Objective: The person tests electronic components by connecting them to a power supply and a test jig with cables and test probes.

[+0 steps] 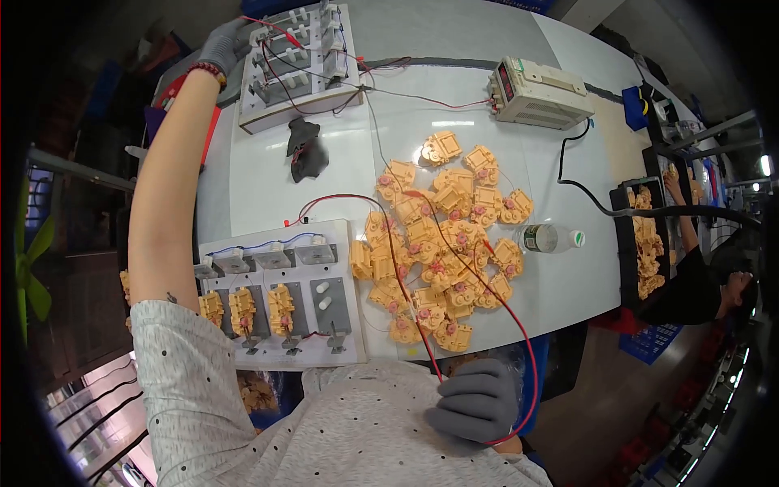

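Note:
My left hand (223, 50), in a grey glove, reaches to the left edge of the far white test board (276, 118). A red clip lead (284, 34) runs from beside its fingertips onto that board; its grip is too unclear to make out. Close to my body, my right hand (477, 403), also gloved, is closed around red test leads (531, 357). These leads loop up over a heap of yellow-orange plastic gear housings (438, 260). At near left lies a second white test board (284, 351), with three housings (281, 308) set on its grey plates and two white pegs (324, 296) at its right.
A bench power supply (542, 93) stands at far right, wired to the far board. A clear bottle (552, 238) lies beside the heap. Some black material (305, 150) sits left of centre. At right are a black crate (641, 243) of housings and another person's arm (682, 207).

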